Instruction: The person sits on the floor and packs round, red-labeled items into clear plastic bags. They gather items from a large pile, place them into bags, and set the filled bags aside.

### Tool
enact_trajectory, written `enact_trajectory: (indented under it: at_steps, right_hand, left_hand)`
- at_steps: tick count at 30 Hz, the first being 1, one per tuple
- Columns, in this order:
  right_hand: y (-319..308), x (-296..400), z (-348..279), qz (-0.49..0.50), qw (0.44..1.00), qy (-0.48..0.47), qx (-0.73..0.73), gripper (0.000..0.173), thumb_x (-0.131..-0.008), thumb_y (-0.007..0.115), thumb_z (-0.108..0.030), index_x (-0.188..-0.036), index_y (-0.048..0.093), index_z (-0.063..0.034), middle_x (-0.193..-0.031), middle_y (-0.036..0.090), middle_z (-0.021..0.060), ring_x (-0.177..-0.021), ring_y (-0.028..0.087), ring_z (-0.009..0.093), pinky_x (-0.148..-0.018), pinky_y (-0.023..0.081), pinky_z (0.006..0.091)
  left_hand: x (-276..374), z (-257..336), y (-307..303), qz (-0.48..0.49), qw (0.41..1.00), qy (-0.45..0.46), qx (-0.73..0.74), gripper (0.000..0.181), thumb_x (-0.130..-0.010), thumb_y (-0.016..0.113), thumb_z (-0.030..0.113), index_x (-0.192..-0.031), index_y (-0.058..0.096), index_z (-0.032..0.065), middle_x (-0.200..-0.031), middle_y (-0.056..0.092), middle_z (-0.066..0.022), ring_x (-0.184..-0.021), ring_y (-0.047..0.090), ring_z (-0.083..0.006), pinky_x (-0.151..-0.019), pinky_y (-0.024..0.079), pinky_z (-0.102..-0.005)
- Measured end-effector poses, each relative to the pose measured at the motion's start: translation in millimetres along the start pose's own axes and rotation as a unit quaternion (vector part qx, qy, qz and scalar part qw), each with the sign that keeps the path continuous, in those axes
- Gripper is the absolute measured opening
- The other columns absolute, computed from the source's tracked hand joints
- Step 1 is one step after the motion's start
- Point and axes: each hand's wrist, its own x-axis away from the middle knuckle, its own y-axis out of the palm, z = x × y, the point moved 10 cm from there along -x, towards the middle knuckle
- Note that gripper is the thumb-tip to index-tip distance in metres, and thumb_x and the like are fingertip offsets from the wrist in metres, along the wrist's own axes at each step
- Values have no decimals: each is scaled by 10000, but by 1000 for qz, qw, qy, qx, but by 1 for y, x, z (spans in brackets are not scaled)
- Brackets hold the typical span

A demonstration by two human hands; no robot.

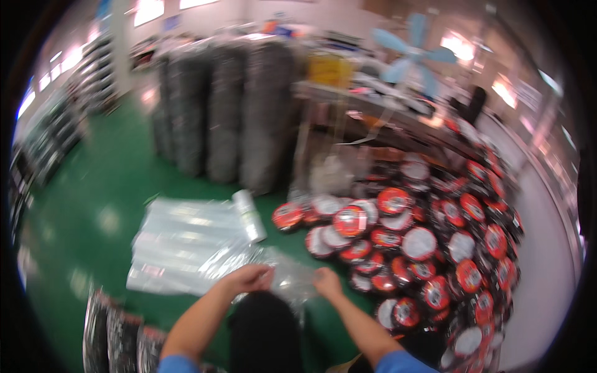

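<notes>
Between my two hands stretches a clear plastic bag [291, 276], blurred by motion. My left hand [256, 278] grips its near left edge, fingers curled. On its right edge my right hand [328, 282] is closed. Left of the bag, a stack of flat clear plastic bags [182, 240] lies on the green floor [112, 186], partly under the loose film. A white roll [249, 217] rests along the stack's right edge. My knee in dark cloth shows just below my hands.
A large heap of round black packs with red or white labels [419, 243] spreads at the right. Tall dark wrapped bundles [268, 112] stand ahead. Beside them is a cluttered table [364, 100] with a pale blue fan [414, 53]. More wrapped stacks [123, 333] stand at the lower left.
</notes>
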Motion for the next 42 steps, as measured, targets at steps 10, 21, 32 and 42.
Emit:
enact_trajectory:
  at_steps: [10, 21, 32, 42]
  right_hand:
    - [-11, 37, 79, -315, 808, 149, -475, 496, -850, 738, -229, -1266, 569, -18, -1172, 634, 50, -989, 615, 148, -815, 516, 304]
    - [-311, -226, 324, 451, 841, 248, -167, 924, -635, 873, -412, -1285, 447, 88, -1247, 551, 273, -1125, 557, 373, -958, 445, 426]
    - [-163, -187, 163, 154, 912, 147, -352, 717, -687, 869, -326, -1220, 575, 54, -1350, 475, 191, -1202, 515, 257, -1017, 417, 373]
    - [-82, -161, 198, 100, 817, 268, -500, 614, -781, 794, -364, -1240, 580, -16, -1211, 607, 151, -1090, 607, 247, -885, 500, 366]
  left_hand:
    - [9, 51, 156, 245, 897, 199, -310, 278, -899, 526, 55, -1173, 562, 76, -690, 469, 28, -610, 420, -63, -559, 349, -216]
    - [-106, -7, 108, 229, 926, 77, -290, 162, -924, 500, 64, -1006, 626, 3, -722, 533, 0, -636, 489, -95, -601, 405, -240]
    - [-169, 21, 62, 320, 918, 98, -213, 224, -919, 603, 134, -1104, 629, 11, -833, 583, -21, -692, 527, -105, -650, 445, -242]
    - [-166, 37, 37, 329, 902, 119, -254, 423, -926, 616, 359, -1164, 601, 9, -933, 594, -37, -789, 551, -128, -697, 449, -289]
